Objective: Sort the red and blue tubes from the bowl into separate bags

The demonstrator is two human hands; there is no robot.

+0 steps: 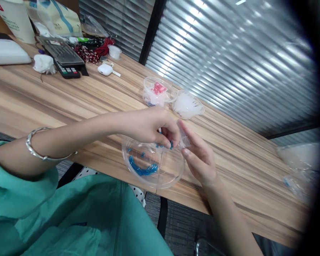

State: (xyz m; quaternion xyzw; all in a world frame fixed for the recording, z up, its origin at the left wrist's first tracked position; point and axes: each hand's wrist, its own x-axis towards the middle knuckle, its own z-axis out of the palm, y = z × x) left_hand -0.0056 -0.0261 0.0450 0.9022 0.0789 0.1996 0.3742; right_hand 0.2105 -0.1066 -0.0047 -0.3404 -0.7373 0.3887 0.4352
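Observation:
My left hand (158, 124) pinches a small blue piece (171, 145) between thumb and fingertips, close to the mouth of a little clear plastic bag (184, 139). That bag is held between the thumb and fingers of my right hand (201, 158). Below both hands a round clear plastic dish (170, 185) with a dividing line rests near the table's front edge. On its left side lie several blue pieces (142, 170), most gathered in a curved row. The exact shape of the pinched piece is too small to tell.
Behind my hands stand a clear tub (146, 93) with red and pale packets and a pile of small clear bags (188, 105). At the back left are an earbud case (105, 69), a screwdriver set (62, 49), red wires (104, 49) and a paper cup (16, 23). Plastic bags (301, 167) lie far right.

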